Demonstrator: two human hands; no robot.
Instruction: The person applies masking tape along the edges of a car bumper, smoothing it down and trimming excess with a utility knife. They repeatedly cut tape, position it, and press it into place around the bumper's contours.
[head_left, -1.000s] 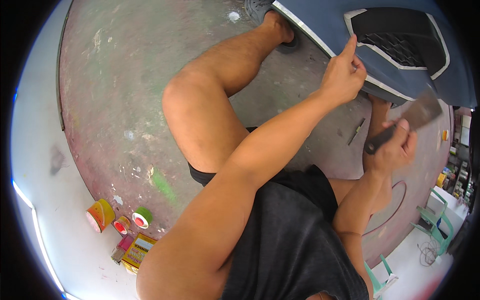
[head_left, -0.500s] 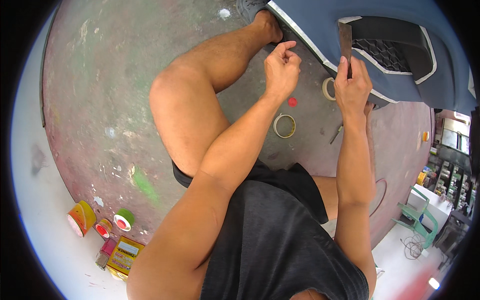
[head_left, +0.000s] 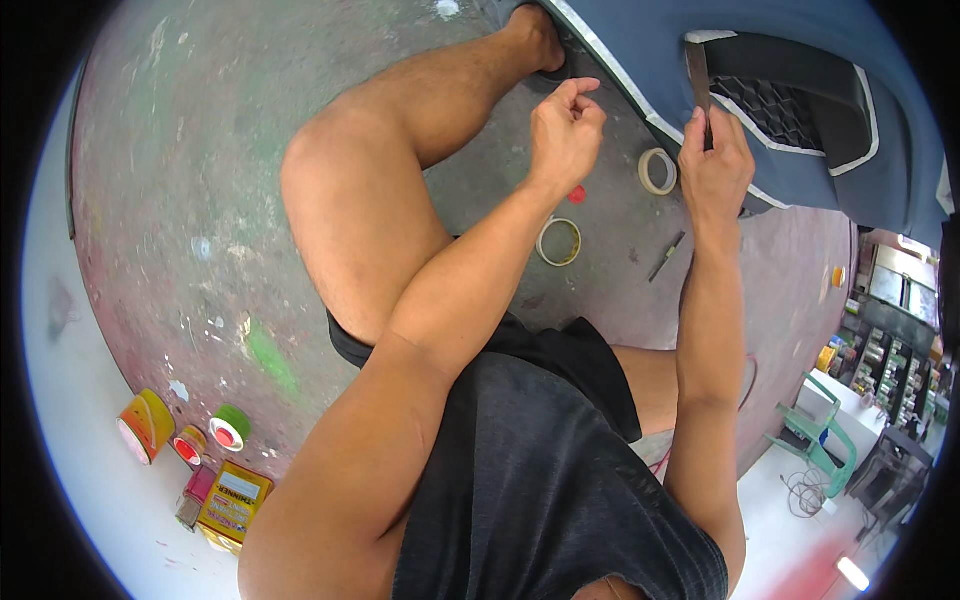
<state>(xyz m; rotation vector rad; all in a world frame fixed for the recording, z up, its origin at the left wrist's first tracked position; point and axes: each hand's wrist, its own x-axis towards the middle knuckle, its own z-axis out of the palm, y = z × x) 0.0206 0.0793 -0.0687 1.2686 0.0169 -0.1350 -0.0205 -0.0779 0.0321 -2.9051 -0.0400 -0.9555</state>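
The right hand (head_left: 718,165) grips a scraper (head_left: 699,78) by its handle, seemingly so the blade reaches the opening (head_left: 785,70) in the blue bumper (head_left: 640,45), while the left hand (head_left: 567,130) curls loosely nearby, contents impossible to tell.
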